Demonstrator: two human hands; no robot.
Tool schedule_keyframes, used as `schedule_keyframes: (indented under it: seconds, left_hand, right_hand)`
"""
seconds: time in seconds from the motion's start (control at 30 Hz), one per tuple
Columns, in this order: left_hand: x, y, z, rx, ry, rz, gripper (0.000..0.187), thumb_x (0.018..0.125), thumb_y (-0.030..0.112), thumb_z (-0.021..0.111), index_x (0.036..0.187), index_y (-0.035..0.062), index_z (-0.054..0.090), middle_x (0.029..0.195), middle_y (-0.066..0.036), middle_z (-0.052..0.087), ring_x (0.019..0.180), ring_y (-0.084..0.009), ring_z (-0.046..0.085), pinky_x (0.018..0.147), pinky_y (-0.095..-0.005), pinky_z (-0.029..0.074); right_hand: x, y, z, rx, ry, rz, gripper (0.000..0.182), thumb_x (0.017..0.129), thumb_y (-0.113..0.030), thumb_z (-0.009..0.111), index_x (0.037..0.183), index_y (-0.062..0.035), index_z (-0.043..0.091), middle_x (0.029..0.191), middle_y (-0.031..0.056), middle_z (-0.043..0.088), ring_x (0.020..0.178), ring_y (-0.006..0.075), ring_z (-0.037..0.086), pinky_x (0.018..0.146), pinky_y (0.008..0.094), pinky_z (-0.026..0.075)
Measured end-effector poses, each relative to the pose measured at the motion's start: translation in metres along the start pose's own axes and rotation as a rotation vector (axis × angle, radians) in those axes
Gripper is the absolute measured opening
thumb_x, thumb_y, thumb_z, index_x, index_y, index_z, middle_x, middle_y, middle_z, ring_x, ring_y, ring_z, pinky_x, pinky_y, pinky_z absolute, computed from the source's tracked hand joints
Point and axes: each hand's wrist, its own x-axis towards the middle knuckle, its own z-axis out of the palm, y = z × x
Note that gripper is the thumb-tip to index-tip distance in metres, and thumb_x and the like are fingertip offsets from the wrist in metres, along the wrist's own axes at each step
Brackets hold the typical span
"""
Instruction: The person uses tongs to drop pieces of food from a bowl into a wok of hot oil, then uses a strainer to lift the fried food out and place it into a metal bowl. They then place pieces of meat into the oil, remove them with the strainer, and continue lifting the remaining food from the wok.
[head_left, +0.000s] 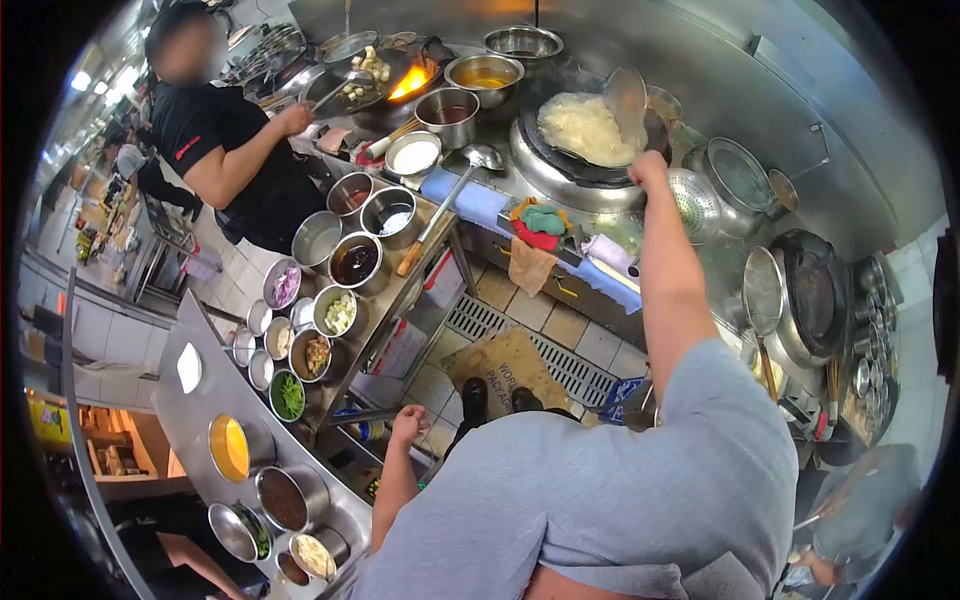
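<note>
My right hand (650, 168), fist closed, is wrapped round the handle of a wide round metal skimmer (627, 98). The skimmer's head stands tilted at the right side of a wok (655, 135). Pale, frothy food (588, 128) fills the wok, which sits on a raised round burner (560, 178). My left hand (408, 425) hangs low by my side with its fingers curled in and nothing visible in them. It is close to the corner of the steel counter (340, 400).
Several metal pots of sauces and chopped ingredients (340, 312) line the left counter. A long-handled ladle (440, 210) lies across its edge. At back left a co-worker (225, 140) stirs a flaming wok (365, 95). To the right rests a mesh strainer (763, 290) beside another wok (812, 290).
</note>
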Motion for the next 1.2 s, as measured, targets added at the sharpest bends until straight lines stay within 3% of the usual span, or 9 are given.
schedule_keyframes:
  seconds: [0.03, 0.13, 0.23, 0.3, 0.33, 0.5, 0.9, 0.97, 1.2]
  left_hand:
    - [-0.006, 0.002, 0.004, -0.003, 0.005, -0.003, 0.014, 0.084, 0.024, 0.05, 0.092, 0.0123, 0.052, 0.086, 0.0, 0.057, 0.066, -0.0155, 0.059, 0.054, -0.0286, 0.042]
    - [-0.014, 0.005, 0.008, -0.04, 0.024, 0.047, 0.013, 0.085, 0.024, 0.05, 0.092, 0.0136, 0.052, 0.083, 0.001, 0.056, 0.069, -0.0163, 0.059, 0.056, -0.0296, 0.042]
    - [-0.007, -0.014, 0.007, -0.093, -0.006, -0.026, 0.013, 0.085, 0.025, 0.05, 0.092, 0.0138, 0.051, 0.082, 0.001, 0.056, 0.069, -0.017, 0.059, 0.055, -0.0313, 0.042]
    - [-0.002, -0.033, 0.004, -0.065, -0.041, -0.044, 0.015, 0.085, 0.026, 0.049, 0.094, 0.0143, 0.05, 0.083, 0.0, 0.056, 0.067, -0.0183, 0.058, 0.052, -0.0322, 0.042]
    - [0.004, -0.041, 0.0, -0.012, -0.083, -0.03, 0.015, 0.085, 0.026, 0.048, 0.094, 0.0145, 0.049, 0.084, 0.0, 0.055, 0.068, -0.0191, 0.058, 0.051, -0.0327, 0.042]
    - [0.037, -0.055, -0.022, 0.01, -0.137, -0.115, 0.019, 0.084, 0.026, 0.045, 0.097, 0.0133, 0.048, 0.087, -0.003, 0.056, 0.071, -0.0206, 0.058, 0.051, -0.0344, 0.042]
    - [0.09, -0.021, -0.079, 0.36, -0.394, 0.287, 0.012, 0.084, 0.023, 0.046, 0.09, 0.0131, 0.05, 0.073, -0.002, 0.053, 0.058, -0.0153, 0.052, 0.037, -0.0285, 0.036]
    - [0.105, -0.012, -0.083, -0.049, -0.473, -0.246, 0.013, 0.085, 0.023, 0.045, 0.081, 0.011, 0.05, 0.065, 0.0, 0.049, 0.051, -0.013, 0.047, 0.036, -0.0254, 0.033]
    - [0.118, 0.049, -0.053, 0.339, -0.466, -0.022, 0.013, 0.083, 0.023, 0.05, 0.086, 0.0103, 0.052, 0.068, 0.0, 0.052, 0.055, -0.0121, 0.051, 0.041, -0.0234, 0.037]
  right_hand:
    - [0.001, -0.024, 0.004, 0.529, -0.043, 0.256, 0.011, 0.062, -0.008, 0.059, 0.068, 0.0014, 0.063, 0.063, 0.0187, 0.061, 0.055, 0.0327, 0.059, 0.052, 0.0389, 0.046]
    - [-0.027, -0.063, -0.049, 0.564, 0.031, 0.234, 0.018, 0.063, -0.004, 0.058, 0.078, 0.0034, 0.063, 0.063, 0.019, 0.061, 0.062, 0.0347, 0.06, 0.057, 0.0378, 0.048]
    - [-0.051, -0.077, -0.036, 0.082, 0.384, 0.0, 0.023, 0.066, -0.005, 0.055, 0.085, 0.0022, 0.062, 0.072, 0.02, 0.062, 0.072, 0.0356, 0.061, 0.065, 0.0373, 0.048]
    - [-0.061, -0.08, -0.032, -0.115, 0.183, -0.061, 0.018, 0.07, -0.008, 0.05, 0.078, 0.0026, 0.063, 0.082, 0.023, 0.06, 0.075, 0.0324, 0.061, 0.065, 0.0371, 0.049]
    - [-0.064, -0.083, -0.046, 0.005, -0.225, 0.036, 0.019, 0.068, -0.009, 0.051, 0.078, 0.0023, 0.063, 0.088, 0.0246, 0.058, 0.088, 0.0343, 0.057, 0.074, 0.0401, 0.046]
    - [-0.131, -0.109, -0.064, -0.063, 0.233, -0.056, 0.019, 0.07, -0.009, 0.05, 0.079, 0.0028, 0.062, 0.088, 0.023, 0.059, 0.083, 0.0356, 0.058, 0.073, 0.0406, 0.046]
    - [-0.194, -0.063, -0.041, 0.071, 0.294, 0.185, 0.022, 0.069, -0.007, 0.047, 0.086, -0.0022, 0.061, 0.09, 0.0229, 0.058, 0.087, 0.0377, 0.055, 0.077, 0.043, 0.044]
    - [-0.214, -0.055, -0.037, 0.183, 0.396, 0.153, 0.024, 0.074, -0.01, 0.046, 0.091, -0.0006, 0.06, 0.091, 0.0235, 0.058, 0.087, 0.0378, 0.055, 0.078, 0.0424, 0.043]
    - [-0.291, -0.044, -0.027, 0.26, 0.503, 0.305, 0.029, 0.078, -0.011, 0.045, 0.104, -0.0025, 0.056, 0.09, 0.0235, 0.058, 0.087, 0.0389, 0.054, 0.078, 0.0421, 0.042]
